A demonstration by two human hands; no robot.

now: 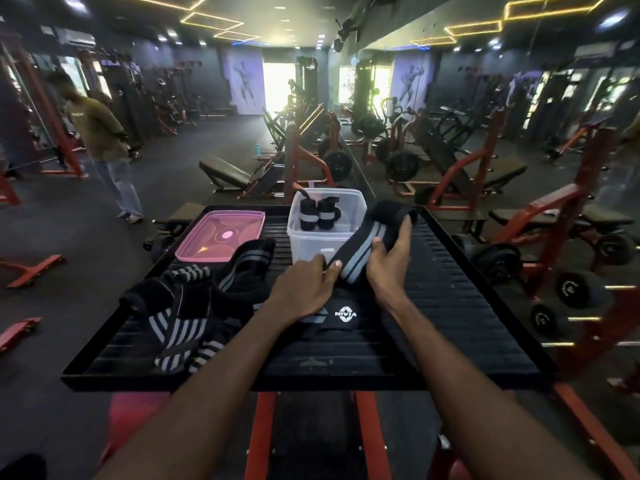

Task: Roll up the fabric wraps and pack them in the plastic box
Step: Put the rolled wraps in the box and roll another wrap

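Both my hands hold one black fabric wrap with grey stripes (367, 244) above the black ribbed platform (460, 306). My left hand (304, 289) pinches its near end, and my right hand (389, 258) grips it further along; the far end droops past the box. A branded end of the wrap (346, 315) lies flat below my hands. The clear plastic box (311, 242) stands behind, with two rolled wraps (318, 214) upright inside. A heap of loose striped wraps (194, 306) lies at the left of the platform.
The pink lid (221, 237) rests at the platform's back left. Red gym benches, weight plates (403, 164) and dumbbells (575, 289) surround the platform. A person (100, 136) stands on the floor at the far left.
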